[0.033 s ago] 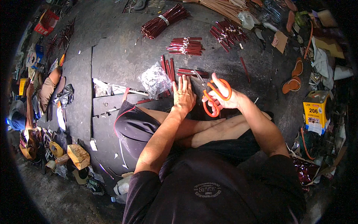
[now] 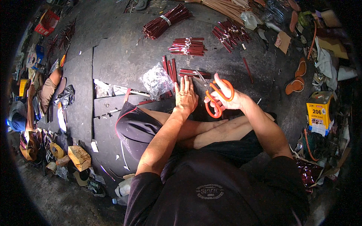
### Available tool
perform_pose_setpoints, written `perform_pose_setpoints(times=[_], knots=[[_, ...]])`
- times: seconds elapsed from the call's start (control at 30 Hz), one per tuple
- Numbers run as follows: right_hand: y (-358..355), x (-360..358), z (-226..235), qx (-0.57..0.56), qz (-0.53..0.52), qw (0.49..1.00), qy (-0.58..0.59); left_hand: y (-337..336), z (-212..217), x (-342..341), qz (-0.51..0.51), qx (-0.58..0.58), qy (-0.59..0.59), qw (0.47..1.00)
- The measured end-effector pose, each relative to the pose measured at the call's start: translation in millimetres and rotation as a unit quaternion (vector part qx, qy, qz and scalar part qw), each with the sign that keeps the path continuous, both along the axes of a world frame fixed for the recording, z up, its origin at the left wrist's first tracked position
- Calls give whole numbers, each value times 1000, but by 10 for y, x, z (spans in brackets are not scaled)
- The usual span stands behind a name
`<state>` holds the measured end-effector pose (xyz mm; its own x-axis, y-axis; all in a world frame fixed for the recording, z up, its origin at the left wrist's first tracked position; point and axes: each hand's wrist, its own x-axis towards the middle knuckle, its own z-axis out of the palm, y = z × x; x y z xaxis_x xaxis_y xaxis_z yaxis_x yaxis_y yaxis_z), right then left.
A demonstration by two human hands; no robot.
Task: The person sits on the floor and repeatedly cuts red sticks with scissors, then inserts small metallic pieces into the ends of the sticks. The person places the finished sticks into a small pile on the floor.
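Note:
I sit cross-legged on a dark floor mat (image 2: 124,52). My left hand (image 2: 186,97) lies flat, fingers spread, pressing down beside several loose dark red strips (image 2: 169,69). My right hand (image 2: 236,100) grips orange-handled scissors (image 2: 215,105), whose blades point toward more red strips (image 2: 194,72) just ahead of my left fingers. A crumpled clear plastic bag (image 2: 156,81) lies left of my left hand.
Bundles of red strips lie farther out: a tied bundle (image 2: 166,20), a flat stack (image 2: 187,46) and a loose pile (image 2: 230,32). A yellow can (image 2: 319,111) and sandals (image 2: 298,77) sit at the right. A wood block (image 2: 80,157) and scraps lie at the left.

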<state>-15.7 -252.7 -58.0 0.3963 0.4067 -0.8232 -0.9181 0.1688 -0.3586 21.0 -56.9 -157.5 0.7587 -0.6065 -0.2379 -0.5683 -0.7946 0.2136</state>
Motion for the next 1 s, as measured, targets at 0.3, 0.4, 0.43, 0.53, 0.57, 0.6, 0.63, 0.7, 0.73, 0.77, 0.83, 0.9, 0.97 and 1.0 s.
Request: perform_pose_setpoints(times=[0.3, 0.4, 0.43, 0.53, 0.57, 0.6, 0.63, 0.7, 0.73, 0.77, 0.83, 0.9, 0.97, 1.0], knots=[[-8, 26, -23, -6, 3, 1000, -2, -15, -8, 24, -4, 10, -3, 1000], [-11, 30, -26, -4, 6, 1000, 0, -18, 15, 28, -4, 16, 0, 1000], [-4, 37, -15, -3, 7, 1000, 1, -18, 21, 31, -5, 18, 1, 1000], [-12, 43, -35, 0, 10, 1000, 5, -15, 22, 35, -6, 17, 2, 1000], [-17, 42, -44, 1, 11, 1000, 6, -16, 26, 37, -5, 16, 5, 1000], [-15, 41, -40, 1, 12, 1000, 6, -18, 29, 37, -4, 15, 7, 1000], [-13, 40, -31, 0, 14, 1000, 5, -19, 32, 37, -4, 14, 9, 1000], [-4, 44, -12, -1, 15, 1000, 4, -6, -4, 31, 1, -2, 6, 1000], [0, 46, -2, -2, 15, 1000, 3, -1, -23, 27, 3, -10, 5, 1000], [1, 46, 2, -3, 14, 1000, 3, -1, -19, 28, 3, -9, 6, 1000], [-2, 49, -2, 3, 16, 1000, 3, -2, -12, 29, 2, -6, 8, 1000], [-1, 49, -1, 5, 17, 1000, 3, -2, -7, 29, 2, -4, 8, 1000], [1, 47, 7, 3, 15, 1000, 3, -6, 7, 33, 1, 2, 12, 1000], [0, 45, 1, 1, 13, 1000, 4, -10, 18, 39, 0, 6, 16, 1000]])
